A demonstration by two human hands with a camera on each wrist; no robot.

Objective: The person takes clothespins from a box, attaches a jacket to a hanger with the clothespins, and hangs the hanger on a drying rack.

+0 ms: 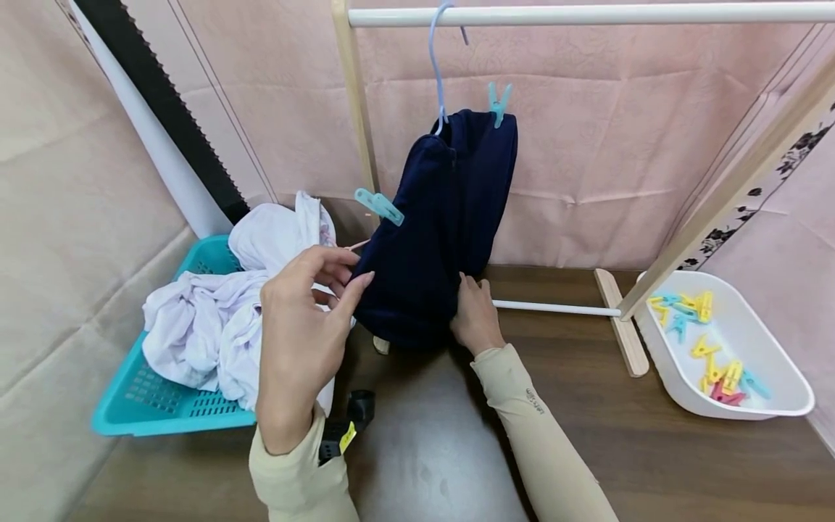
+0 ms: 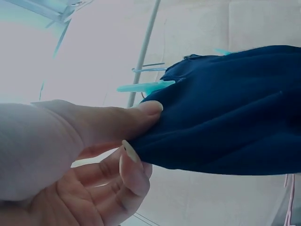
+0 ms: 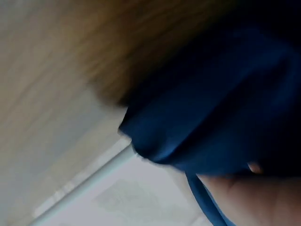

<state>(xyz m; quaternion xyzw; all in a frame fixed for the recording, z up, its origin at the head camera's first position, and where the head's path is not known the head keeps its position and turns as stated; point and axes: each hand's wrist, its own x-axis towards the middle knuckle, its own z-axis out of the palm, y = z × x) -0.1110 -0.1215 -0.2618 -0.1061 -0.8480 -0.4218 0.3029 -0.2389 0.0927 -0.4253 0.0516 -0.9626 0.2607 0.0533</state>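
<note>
A navy blue garment (image 1: 424, 246) hangs from a light blue hanger (image 1: 438, 65) on the rack's white bar. Two light teal clothespins are on it, one at the upper right (image 1: 499, 105) and one at the left edge (image 1: 380, 206). My left hand (image 1: 306, 341) pinches the garment's left edge below that pin; in the left wrist view thumb and finger hold the cloth (image 2: 221, 113). My right hand (image 1: 478, 313) grips the lower right edge. The right wrist view is blurred and shows the cloth (image 3: 202, 108) and part of the hand (image 3: 258, 197).
At the left, a teal basket (image 1: 176, 420) holds white clothes (image 1: 209, 326). A white tub (image 1: 783, 384) at the right contains yellow, blue and red clothespins. The rack's wooden foot (image 1: 622, 326) stands beside the tub, and a low white bar (image 1: 554, 308) runs behind my right hand.
</note>
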